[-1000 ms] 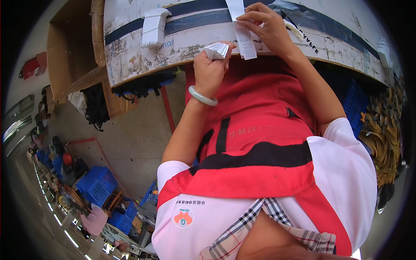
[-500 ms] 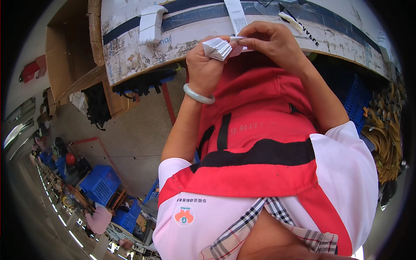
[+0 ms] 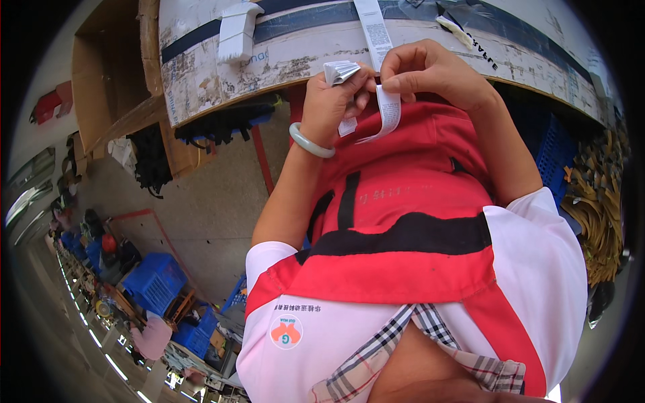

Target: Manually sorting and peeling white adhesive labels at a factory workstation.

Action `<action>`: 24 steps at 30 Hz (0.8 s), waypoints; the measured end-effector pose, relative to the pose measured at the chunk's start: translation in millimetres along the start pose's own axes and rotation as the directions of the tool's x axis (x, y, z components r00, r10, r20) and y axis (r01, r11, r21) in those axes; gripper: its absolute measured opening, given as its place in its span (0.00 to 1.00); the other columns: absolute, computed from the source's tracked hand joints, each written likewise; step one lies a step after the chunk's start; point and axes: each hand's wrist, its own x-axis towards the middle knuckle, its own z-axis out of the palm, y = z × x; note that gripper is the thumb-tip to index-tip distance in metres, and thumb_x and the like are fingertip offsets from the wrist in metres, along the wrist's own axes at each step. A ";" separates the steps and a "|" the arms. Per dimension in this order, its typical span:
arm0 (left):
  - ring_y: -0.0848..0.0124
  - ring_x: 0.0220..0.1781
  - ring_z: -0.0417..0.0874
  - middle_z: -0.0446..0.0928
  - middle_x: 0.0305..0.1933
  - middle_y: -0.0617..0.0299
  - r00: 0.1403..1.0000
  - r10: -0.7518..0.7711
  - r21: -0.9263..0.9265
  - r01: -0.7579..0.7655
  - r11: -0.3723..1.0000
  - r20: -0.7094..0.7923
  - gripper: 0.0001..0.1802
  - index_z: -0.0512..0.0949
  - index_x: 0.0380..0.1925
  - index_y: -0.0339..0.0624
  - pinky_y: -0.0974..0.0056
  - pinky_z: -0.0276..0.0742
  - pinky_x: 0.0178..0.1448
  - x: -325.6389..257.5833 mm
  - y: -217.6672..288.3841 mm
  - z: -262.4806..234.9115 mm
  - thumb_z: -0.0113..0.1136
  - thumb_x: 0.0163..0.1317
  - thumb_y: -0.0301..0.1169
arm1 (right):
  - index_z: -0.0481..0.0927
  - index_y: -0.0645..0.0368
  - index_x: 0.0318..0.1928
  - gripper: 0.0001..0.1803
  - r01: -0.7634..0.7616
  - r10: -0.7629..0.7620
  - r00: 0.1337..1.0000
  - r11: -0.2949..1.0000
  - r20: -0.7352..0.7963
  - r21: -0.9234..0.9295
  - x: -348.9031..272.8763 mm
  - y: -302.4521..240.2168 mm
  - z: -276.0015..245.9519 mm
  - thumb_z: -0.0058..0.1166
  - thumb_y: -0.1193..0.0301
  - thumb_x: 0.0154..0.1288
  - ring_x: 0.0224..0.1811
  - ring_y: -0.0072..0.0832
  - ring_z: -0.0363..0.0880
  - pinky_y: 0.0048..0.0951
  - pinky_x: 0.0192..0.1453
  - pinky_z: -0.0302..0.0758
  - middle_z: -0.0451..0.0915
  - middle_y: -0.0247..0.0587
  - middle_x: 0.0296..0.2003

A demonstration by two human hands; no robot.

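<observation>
Close to the table's front edge, my left hand point(image 3: 330, 101) is closed around a fanned stack of white folded labels point(image 3: 341, 70). A small white label end point(image 3: 347, 126) sticks out below its fingers. To its right, my right hand point(image 3: 440, 75) pinches with thumb and forefinger at the top of a printed white label strip point(image 3: 388, 111), which hangs and curls in front of the red apron. Another length of printed label tape point(image 3: 374, 33) lies on the table just beyond the fingers; whether it joins the hanging strip is hidden.
A second stack of white labels point(image 3: 237, 33) rests on the worn, cardboard-covered table point(image 3: 295, 57). A whitish twisted piece point(image 3: 455, 31) lies at the back right. An open cardboard box point(image 3: 107, 74) stands left of the table. Blue crates point(image 3: 156, 281) are on the floor behind.
The left hand has tilted its stack upward and spread its fingers a little. A label strip now hangs down between the hands, and the right hand has shifted slightly right and down.
</observation>
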 end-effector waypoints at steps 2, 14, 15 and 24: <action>0.77 0.24 0.79 0.81 0.30 0.60 1.000 -0.003 0.038 0.004 0.999 -0.013 0.13 0.80 0.37 0.35 0.76 0.69 0.24 -0.9 -1.1 4.9 0.57 0.69 0.36 | 0.82 0.64 0.38 0.11 -0.085 0.064 0.985 0.988 0.160 0.131 0.5 -3.4 3.5 0.60 0.67 0.66 0.29 0.16 0.75 0.16 0.36 0.73 0.80 0.32 0.29; 0.70 0.32 0.79 0.69 0.28 0.66 0.988 -0.065 -0.036 0.071 0.997 0.143 0.15 0.74 0.45 0.33 0.69 0.77 0.36 4.2 -10.8 0.0 0.52 0.72 0.37 | 0.84 0.58 0.47 0.11 0.134 -0.476 0.824 0.691 -0.308 -0.710 46.4 28.9 -20.3 0.60 0.71 0.65 0.39 0.15 0.75 0.18 0.42 0.72 0.78 0.31 0.40; 0.70 0.31 0.78 0.69 0.27 0.66 0.993 -0.040 -0.031 0.043 0.999 0.112 0.15 0.74 0.45 0.33 0.69 0.76 0.35 5.8 -10.8 2.8 0.52 0.72 0.37 | 0.85 0.58 0.43 0.09 0.094 -0.491 0.802 0.665 -0.339 -0.741 51.1 26.3 -25.1 0.62 0.72 0.62 0.37 0.25 0.76 0.25 0.41 0.74 0.77 0.37 0.38; 0.77 0.31 0.79 0.80 0.31 0.66 0.653 0.758 0.646 -0.574 0.503 -0.010 0.08 0.83 0.40 0.36 0.72 0.76 0.37 20.5 2.9 0.8 0.60 0.61 0.20 | 0.84 0.60 0.45 0.10 0.151 -0.379 0.884 0.786 -0.274 -0.600 32.7 28.2 -7.1 0.59 0.73 0.65 0.39 0.16 0.76 0.18 0.43 0.73 0.78 0.31 0.40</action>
